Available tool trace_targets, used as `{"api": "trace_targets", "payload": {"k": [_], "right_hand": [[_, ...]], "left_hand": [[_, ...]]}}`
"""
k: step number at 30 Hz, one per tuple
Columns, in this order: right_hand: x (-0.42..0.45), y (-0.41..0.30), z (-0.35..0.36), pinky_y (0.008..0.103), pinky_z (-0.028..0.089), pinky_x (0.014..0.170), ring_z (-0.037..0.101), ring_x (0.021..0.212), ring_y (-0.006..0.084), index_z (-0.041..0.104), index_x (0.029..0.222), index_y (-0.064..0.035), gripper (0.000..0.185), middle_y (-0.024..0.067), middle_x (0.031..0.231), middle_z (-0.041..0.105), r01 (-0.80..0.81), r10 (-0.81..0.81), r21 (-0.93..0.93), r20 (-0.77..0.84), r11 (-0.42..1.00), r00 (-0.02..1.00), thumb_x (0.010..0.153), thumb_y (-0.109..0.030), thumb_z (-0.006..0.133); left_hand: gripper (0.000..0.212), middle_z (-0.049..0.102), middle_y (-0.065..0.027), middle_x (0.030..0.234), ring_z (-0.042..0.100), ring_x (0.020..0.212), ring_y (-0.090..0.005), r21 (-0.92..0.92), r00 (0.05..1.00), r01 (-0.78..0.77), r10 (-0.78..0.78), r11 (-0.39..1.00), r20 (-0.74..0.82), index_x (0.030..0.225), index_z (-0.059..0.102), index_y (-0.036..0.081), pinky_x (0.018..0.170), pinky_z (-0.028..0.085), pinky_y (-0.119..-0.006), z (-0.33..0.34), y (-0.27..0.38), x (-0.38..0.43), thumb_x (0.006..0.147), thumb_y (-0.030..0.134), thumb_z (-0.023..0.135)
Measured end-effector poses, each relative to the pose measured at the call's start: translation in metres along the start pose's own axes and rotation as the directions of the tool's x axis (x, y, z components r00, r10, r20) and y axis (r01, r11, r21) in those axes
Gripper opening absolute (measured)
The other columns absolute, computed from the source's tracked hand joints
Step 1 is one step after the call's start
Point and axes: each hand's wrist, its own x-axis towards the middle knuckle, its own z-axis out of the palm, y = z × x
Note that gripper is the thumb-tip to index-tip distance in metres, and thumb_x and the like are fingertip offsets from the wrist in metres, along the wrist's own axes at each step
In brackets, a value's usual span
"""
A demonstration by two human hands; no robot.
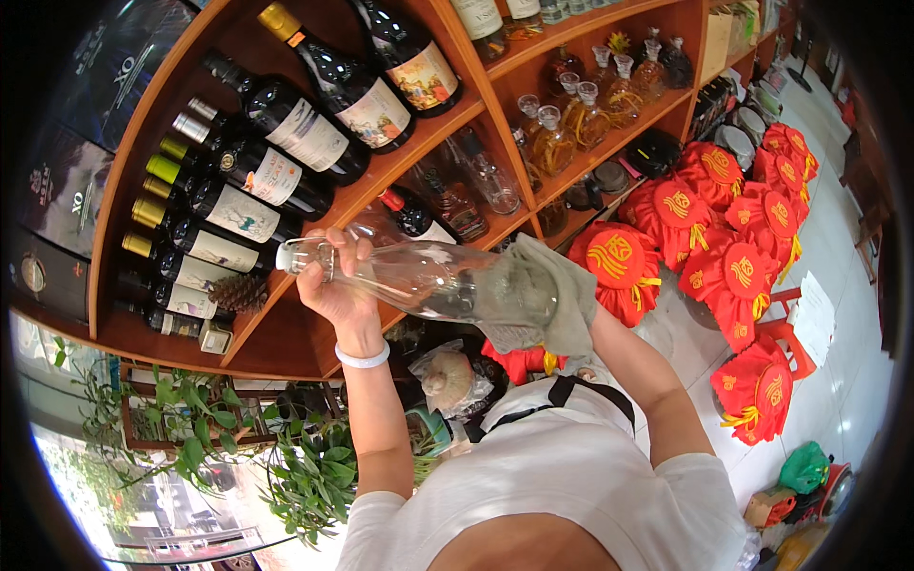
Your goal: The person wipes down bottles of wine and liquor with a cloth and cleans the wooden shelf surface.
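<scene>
A clear glass swing-top bottle (421,278) lies nearly level in front of my chest, its neck to the left and its base to the right. My left hand (335,275) grips it by the neck, beside the white stopper (284,256) and its wire clasp. A grey-green cloth (525,289) is wrapped around the base end. Under that cloth is my right hand (568,303), whose fingers are hidden; it holds the cloth against the glass. A pale bangle (363,359) circles my left wrist.
A wooden shelf (400,168) with several wine bottles stands close ahead. Glass decanters (585,107) fill its right compartments. Several red cloth-covered jars (615,268) stand on the tiled floor at right. Green potted plants (314,471) are at lower left, near a pine cone (239,292) on the shelf.
</scene>
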Motion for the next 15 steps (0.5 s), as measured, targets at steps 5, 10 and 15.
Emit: {"api": "trace_targets", "payload": {"k": [5, 10, 15], "right_hand": [[0.046, 0.029, 0.0, 0.0276, 0.043, 0.075, 0.054, 0.083, 0.0181, 0.054, 0.096, 0.0019, 0.037, 0.0115, 0.093, 0.056, -0.306, -0.117, 0.691, 0.493, 0.654, 0.862, 0.078, -0.03, 0.054], [0.067, 0.028, -0.003, 0.0307, 0.042, 0.08, 0.053, 0.09, 0.0237, 0.058, 0.101, -0.0009, 0.029, 0.0114, 0.097, 0.058, -0.26, -0.129, 0.494, 0.623, 0.829, 0.771, 0.077, -0.018, 0.054], [0.103, 0.016, 0.02, 0.0337, 0.041, 0.082, 0.052, 0.094, 0.0263, 0.061, 0.099, -0.0043, 0.026, 0.0101, 0.096, 0.059, 0.132, -0.294, 0.298, 0.603, 0.945, 0.742, 0.074, -0.009, 0.055]], "left_hand": [[0.027, 0.055, -0.0149, 0.08, 0.046, 0.054, -0.0127, -0.115, 0.995, 0.078, -0.084, 0.99, -0.054, 0.092, 0.053, -0.003, 0.058, 0.042, -0.029, 0.002, -0.009, 0.006, 0.07, 0.011, 0.058], [0.028, 0.055, -0.0141, 0.078, 0.044, 0.052, -0.0127, -0.132, 0.989, 0.125, -0.135, 0.983, -0.069, 0.094, 0.053, -0.001, 0.058, 0.042, -0.029, -0.002, -0.01, 0.007, 0.069, 0.011, 0.057], [0.028, 0.058, -0.015, 0.076, 0.051, 0.055, -0.0201, 0.038, 0.966, 0.249, -0.246, 0.968, -0.081, 0.088, 0.053, 0.001, 0.058, 0.043, -0.034, 0.0, -0.027, -0.003, 0.063, 0.013, 0.057]]}}
